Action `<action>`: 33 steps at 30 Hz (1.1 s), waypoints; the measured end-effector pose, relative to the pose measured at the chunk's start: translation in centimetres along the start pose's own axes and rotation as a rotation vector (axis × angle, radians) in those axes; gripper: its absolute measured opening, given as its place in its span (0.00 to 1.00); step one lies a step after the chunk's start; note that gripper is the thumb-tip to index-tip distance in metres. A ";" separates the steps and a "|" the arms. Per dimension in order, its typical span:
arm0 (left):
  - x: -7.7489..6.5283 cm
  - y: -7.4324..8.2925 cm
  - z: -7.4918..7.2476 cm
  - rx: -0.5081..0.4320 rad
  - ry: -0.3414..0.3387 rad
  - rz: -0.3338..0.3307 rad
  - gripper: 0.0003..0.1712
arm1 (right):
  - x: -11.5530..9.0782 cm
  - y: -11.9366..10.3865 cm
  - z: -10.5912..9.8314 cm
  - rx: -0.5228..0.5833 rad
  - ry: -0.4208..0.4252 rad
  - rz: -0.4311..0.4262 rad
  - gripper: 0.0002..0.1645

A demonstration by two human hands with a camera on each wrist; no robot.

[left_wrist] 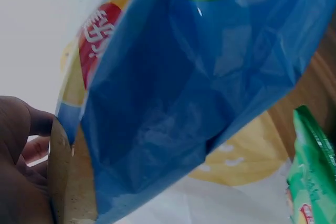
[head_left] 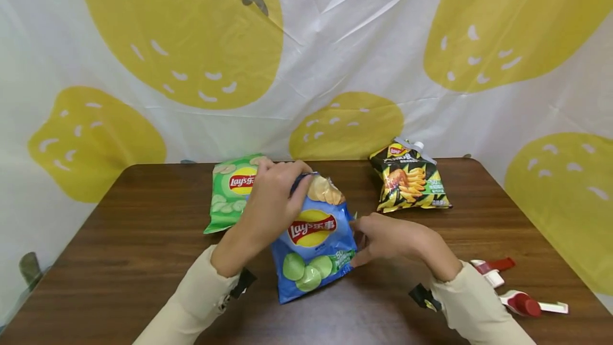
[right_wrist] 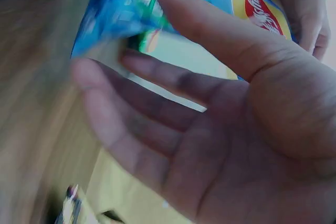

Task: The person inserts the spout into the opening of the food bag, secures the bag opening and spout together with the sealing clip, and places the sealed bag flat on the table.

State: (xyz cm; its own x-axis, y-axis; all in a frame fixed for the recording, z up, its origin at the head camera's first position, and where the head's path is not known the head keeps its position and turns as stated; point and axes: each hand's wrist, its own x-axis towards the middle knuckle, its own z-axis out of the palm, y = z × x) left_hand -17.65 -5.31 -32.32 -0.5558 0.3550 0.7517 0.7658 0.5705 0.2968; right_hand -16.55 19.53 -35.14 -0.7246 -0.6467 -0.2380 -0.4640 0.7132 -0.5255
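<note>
A blue bag of Lay's chips [head_left: 311, 238] is held tilted over the front middle of the table. My left hand [head_left: 276, 190] grips its top edge, thumb on one side and fingers on the other; the left wrist view shows the bag's crumpled blue side [left_wrist: 168, 93]. At the bag's lower right side is my right hand [head_left: 390, 238], its palm turned toward the bag. In the right wrist view its fingers are loosely extended, with the thumb [right_wrist: 202, 19] overlapping the bag's printed front.
Behind the left hand stands a green Lay's bag [head_left: 225, 196], partly covered. A black and yellow Lay's bag [head_left: 407, 180] with a grey sealing clip [head_left: 415, 149] along its top stands back right. Red and white sealing clips [head_left: 522, 302] lie near the table's right edge. A patterned cloth hangs behind.
</note>
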 end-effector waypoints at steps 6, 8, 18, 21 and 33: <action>-0.6 -1.0 1.3 0.039 -0.099 -0.004 0.06 | -4.0 1.5 0.0 -0.008 0.132 -0.005 0.20; -0.8 -1.3 1.7 0.046 -0.129 -0.006 0.07 | -5.7 2.3 -0.2 -0.036 0.181 -0.021 0.17; -1.3 -2.2 3.4 0.114 -0.280 -0.072 0.11 | -14.8 10.5 -0.2 -0.101 0.319 0.292 0.18; -1.3 -2.4 3.4 0.131 -0.321 -0.082 0.16 | -16.5 12.1 0.3 -0.072 0.291 0.328 0.20; -2.2 -1.5 3.0 0.131 -0.186 0.003 0.20 | -16.4 13.6 1.0 -0.148 0.374 0.358 0.12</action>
State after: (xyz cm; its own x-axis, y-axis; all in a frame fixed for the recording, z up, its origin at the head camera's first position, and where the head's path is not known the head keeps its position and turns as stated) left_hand -18.54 -4.67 -36.18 -0.6133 0.4801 0.6272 0.7254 0.6566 0.2068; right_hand -10.46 39.56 -39.17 -0.9702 -0.2350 -0.0593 -0.2020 0.9193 -0.3378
